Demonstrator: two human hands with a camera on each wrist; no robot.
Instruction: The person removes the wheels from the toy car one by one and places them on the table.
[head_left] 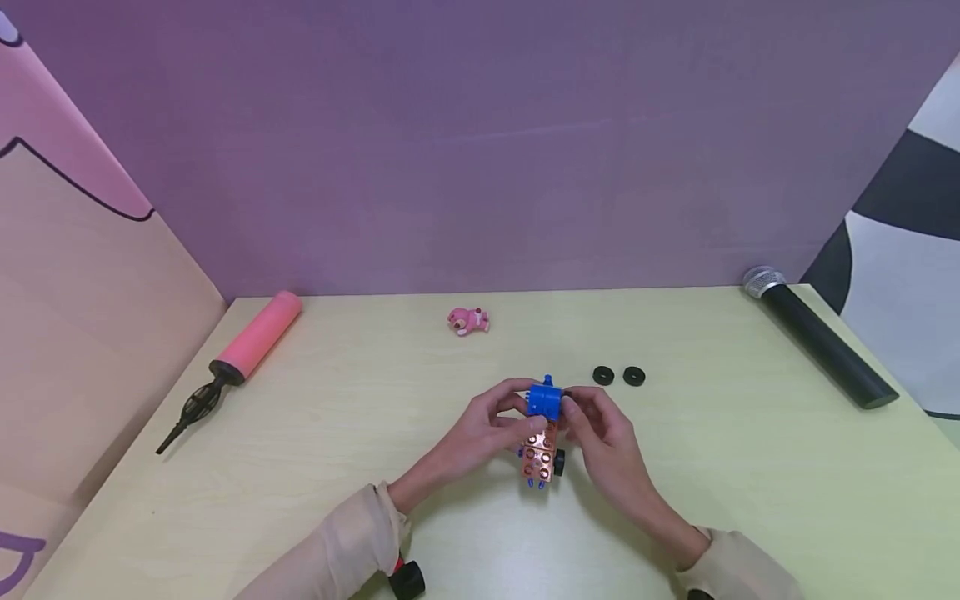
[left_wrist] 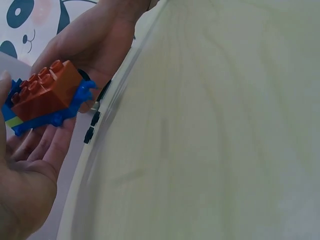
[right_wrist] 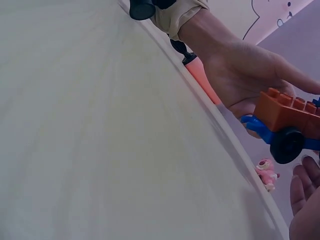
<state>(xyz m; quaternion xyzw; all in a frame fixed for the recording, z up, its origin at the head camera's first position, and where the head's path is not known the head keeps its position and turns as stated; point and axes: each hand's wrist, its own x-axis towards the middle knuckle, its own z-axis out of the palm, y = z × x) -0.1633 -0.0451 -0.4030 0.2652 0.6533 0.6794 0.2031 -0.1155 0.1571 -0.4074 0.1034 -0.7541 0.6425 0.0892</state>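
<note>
Over the table's middle, my left hand (head_left: 491,425) grips a toy block car. It has an orange studded brick (head_left: 538,458) on a blue base (right_wrist: 265,131) and a blue block (head_left: 543,401) at its far end. One black wheel (right_wrist: 287,145) sits on the car's right side, near the blue hooks. My right hand (head_left: 603,437) pinches at the right of the blue block, where the dark edge of a small wheel (head_left: 566,395) shows between fingertips and block; the fingers hide most of it. Two loose black wheels (head_left: 603,376) lie on the table beyond my right hand.
A pink bear figure (head_left: 468,321) lies at the back. A pink and black hand pump (head_left: 258,337) lies at the left, a black microphone (head_left: 825,342) at the right. Below my left sleeve is a black and red object (head_left: 407,579). A purple wall (head_left: 480,150) stands behind the table.
</note>
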